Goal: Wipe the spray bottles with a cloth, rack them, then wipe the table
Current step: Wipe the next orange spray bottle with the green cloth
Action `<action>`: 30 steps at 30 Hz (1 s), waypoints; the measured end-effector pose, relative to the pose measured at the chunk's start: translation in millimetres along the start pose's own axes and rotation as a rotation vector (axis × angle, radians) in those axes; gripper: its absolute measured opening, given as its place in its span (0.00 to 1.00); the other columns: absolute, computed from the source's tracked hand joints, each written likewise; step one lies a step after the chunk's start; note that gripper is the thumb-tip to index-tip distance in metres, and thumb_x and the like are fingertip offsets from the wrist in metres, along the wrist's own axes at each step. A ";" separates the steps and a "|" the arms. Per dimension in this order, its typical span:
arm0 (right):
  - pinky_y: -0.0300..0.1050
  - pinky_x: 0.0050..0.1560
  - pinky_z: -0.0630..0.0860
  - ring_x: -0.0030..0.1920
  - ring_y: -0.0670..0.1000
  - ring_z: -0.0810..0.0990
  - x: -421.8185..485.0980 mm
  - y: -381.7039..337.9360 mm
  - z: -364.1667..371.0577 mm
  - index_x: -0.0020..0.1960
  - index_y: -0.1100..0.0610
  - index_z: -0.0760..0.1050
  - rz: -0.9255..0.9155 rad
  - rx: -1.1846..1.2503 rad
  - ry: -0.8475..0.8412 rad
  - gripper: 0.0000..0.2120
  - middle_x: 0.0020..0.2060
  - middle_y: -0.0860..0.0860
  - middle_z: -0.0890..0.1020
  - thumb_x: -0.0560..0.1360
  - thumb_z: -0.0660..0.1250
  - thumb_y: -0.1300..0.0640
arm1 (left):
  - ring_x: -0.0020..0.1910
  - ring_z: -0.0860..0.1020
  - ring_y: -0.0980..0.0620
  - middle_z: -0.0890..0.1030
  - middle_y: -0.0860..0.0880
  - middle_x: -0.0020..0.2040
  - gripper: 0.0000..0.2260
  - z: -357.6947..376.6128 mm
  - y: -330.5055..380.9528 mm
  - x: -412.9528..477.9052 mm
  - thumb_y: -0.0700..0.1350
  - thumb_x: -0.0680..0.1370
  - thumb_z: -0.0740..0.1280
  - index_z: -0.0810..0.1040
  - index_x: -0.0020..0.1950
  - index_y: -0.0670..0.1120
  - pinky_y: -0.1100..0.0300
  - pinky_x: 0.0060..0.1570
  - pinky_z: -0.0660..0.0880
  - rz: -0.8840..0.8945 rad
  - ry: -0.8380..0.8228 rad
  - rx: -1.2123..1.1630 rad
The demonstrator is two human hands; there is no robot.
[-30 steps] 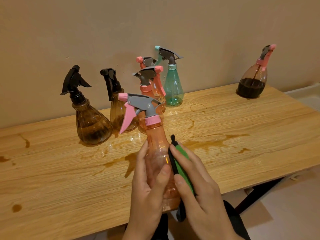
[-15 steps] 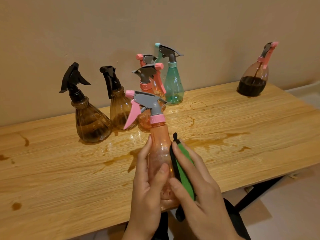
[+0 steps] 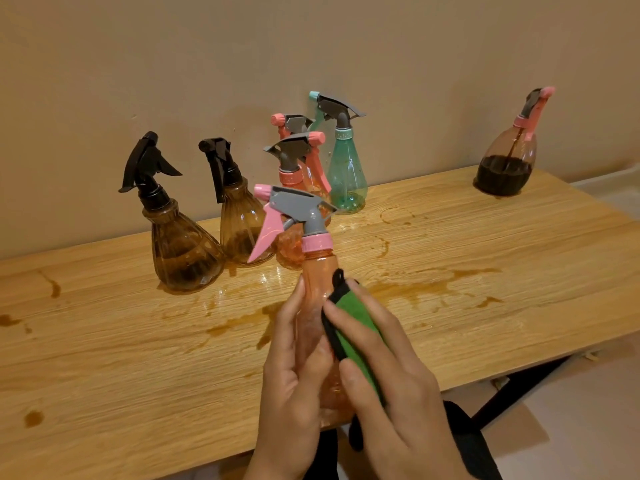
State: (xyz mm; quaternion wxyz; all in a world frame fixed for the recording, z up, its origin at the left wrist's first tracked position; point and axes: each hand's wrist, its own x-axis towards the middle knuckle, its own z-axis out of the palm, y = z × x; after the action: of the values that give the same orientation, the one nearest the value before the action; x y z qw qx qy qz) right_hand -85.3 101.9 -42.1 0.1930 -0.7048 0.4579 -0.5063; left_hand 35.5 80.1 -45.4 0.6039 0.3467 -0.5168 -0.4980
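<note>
left hand [image 3: 294, 368] curled gripping, right hand [image 3: 391, 386] pinching, side by side

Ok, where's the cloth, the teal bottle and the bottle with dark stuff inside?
cloth [image 3: 358, 346]: head view, green part between fingers.
teal bottle [image 3: 346, 178]: head view, its belly.
dark bottle [image 3: 504, 171]: head view, lower body, over the liquid.

The head camera looks forward and down across the table [image 3: 104, 358] toward the wall [image 3: 311, 46].

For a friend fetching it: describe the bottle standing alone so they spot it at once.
Follow the wooden table to its far right end. A brown spray bottle stands there, apart from the others. Unlike the other brown bottles, its trigger is pink.
</note>
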 end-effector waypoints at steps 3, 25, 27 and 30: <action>0.42 0.71 0.68 0.78 0.49 0.65 -10.3 -2.0 5.8 0.75 0.39 0.68 -0.013 -0.031 0.048 0.20 0.79 0.43 0.63 0.85 0.53 0.43 | 0.68 0.79 0.52 0.81 0.53 0.69 0.25 0.7 -1.0 -0.6 0.53 0.74 0.70 0.74 0.71 0.64 0.64 0.59 0.77 0.002 0.038 -0.038; 0.24 0.66 0.63 0.73 0.32 0.65 -0.8 -1.0 1.1 0.73 0.27 0.64 0.214 0.172 0.034 0.20 0.73 0.29 0.66 0.83 0.56 0.40 | 0.69 0.79 0.53 0.80 0.56 0.69 0.26 -4.0 -6.2 -0.8 0.55 0.72 0.71 0.75 0.70 0.67 0.55 0.65 0.77 -0.009 -0.004 0.061; 0.25 0.64 0.67 0.69 0.29 0.67 15.8 2.7 -8.4 0.72 0.27 0.66 0.278 0.314 0.012 0.18 0.68 0.25 0.70 0.84 0.57 0.40 | 0.69 0.78 0.56 0.79 0.59 0.70 0.26 -2.6 -4.9 -2.3 0.56 0.72 0.71 0.75 0.70 0.67 0.65 0.63 0.74 0.020 -0.044 0.123; 0.25 0.63 0.66 0.70 0.30 0.67 23.8 -2.1 -11.9 0.74 0.31 0.65 0.206 0.249 0.011 0.18 0.69 0.26 0.70 0.85 0.57 0.42 | 0.69 0.77 0.57 0.79 0.59 0.70 0.28 -0.5 -2.8 -0.8 0.64 0.70 0.75 0.75 0.70 0.67 0.69 0.61 0.74 0.003 -0.050 0.117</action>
State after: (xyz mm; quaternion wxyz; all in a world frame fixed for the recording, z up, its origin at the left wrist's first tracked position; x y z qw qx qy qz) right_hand -93.3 85.2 -22.9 0.3273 -0.6220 0.4626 -0.5405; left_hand 35.3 80.1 -48.4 0.5701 0.3680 -0.5604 -0.4748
